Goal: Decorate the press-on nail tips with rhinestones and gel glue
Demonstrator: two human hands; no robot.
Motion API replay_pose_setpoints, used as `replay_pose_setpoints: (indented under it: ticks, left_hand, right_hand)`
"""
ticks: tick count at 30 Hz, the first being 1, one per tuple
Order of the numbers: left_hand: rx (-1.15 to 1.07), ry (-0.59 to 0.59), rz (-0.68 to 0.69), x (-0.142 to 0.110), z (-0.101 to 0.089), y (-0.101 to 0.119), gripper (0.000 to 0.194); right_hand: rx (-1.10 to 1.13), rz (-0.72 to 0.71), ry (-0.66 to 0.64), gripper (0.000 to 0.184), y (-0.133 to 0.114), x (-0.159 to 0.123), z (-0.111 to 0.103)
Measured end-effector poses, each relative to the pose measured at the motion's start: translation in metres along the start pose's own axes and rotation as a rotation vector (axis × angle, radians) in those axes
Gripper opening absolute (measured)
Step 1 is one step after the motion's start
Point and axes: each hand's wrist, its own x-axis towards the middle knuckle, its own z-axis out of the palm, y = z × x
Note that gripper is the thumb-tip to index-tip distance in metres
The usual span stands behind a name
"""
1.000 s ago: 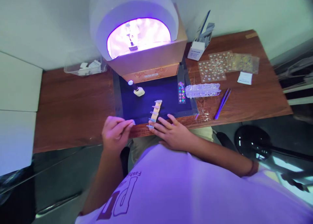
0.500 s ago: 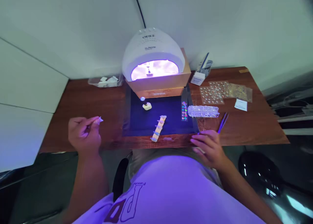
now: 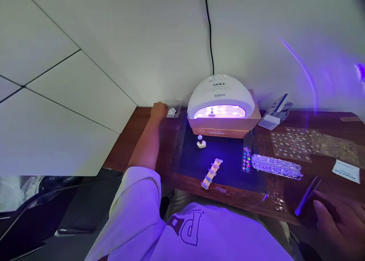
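My left hand [image 3: 159,110] reaches to the far left of the table, at the edge of a clear plastic tray [image 3: 177,110] with small white packets [image 3: 171,112] in it. Its fingers point away from me and are hidden, so what they hold does not show. Low on the right, in shadow, my right hand [image 3: 339,223] is open, thumb and forefinger apart, just beside the tweezers [image 3: 308,195]. On the dark mat [image 3: 188,162], a pale stick bearing several clear nail tips [image 3: 211,174] lies at the front. A small white stand with a round top [image 3: 201,143] is behind it.
A lit white nail lamp [image 3: 221,95] rests on a cardboard box [image 3: 222,132], its black cable [image 3: 210,32] running up the wall. Rightward are a star sticker strip [image 3: 246,160], a glittering clear case [image 3: 276,166], sticker sheets [image 3: 296,143], a paper packet [image 3: 346,171] and an opened box [image 3: 269,122].
My view has turned left. My left hand, which pinched a small whitish piece above the table, has gone forward to the tray. My right hand has moved rightward, past the tweezers.
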Motion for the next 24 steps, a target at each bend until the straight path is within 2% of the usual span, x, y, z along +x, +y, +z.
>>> replay_pose_setpoints:
  ticks: [2, 5, 7, 10, 12, 15, 17, 18, 20, 24]
  left_hand:
    - [-0.004, -0.006, -0.003, 0.003, -0.005, 0.0, 0.039]
    - [-0.034, 0.082, -0.01, -0.008, -0.027, -0.008, 0.04]
    - [-0.075, 0.161, -0.022, -0.032, -0.044, -0.015, 0.041]
    - [-0.158, 0.215, -0.032, -0.097, -0.057, -0.02, 0.041]
    - [-0.218, 0.177, -0.026, -0.154, -0.053, -0.017, 0.039]
    - [-0.299, 0.023, 0.051, -0.237, -0.036, -0.003, 0.036]
    - [-0.332, -0.076, 0.121, -0.281, -0.024, 0.012, 0.033]
    - [-0.338, -0.117, 0.156, -0.297, -0.019, 0.021, 0.03]
    - [-0.329, -0.177, 0.215, -0.321, -0.011, 0.039, 0.04]
    - [-0.258, -0.223, 0.23, -0.337, 0.004, 0.073, 0.07]
  right_hand:
    - [0.004, 0.02, 0.011, 0.021, -0.003, 0.0, 0.001]
    - [0.031, 0.043, 0.019, 0.017, -0.007, 0.003, 0.002]
    - [0.033, 0.058, 0.016, 0.018, -0.009, 0.005, 0.003]
    - [0.03, 0.078, 0.022, 0.021, -0.01, 0.005, 0.005]
    - [0.036, 0.09, 0.042, 0.022, -0.01, 0.004, 0.006]
    - [0.055, 0.096, 0.077, 0.022, -0.009, 0.002, 0.009]
    - [0.072, 0.088, 0.095, 0.023, -0.006, 0.0, 0.01]
    - [0.081, 0.082, 0.103, 0.025, -0.005, -0.001, 0.011]
    - [0.098, 0.066, 0.118, 0.029, -0.003, -0.002, 0.012]
    - [0.115, 0.06, 0.16, 0.037, 0.004, -0.003, 0.015]
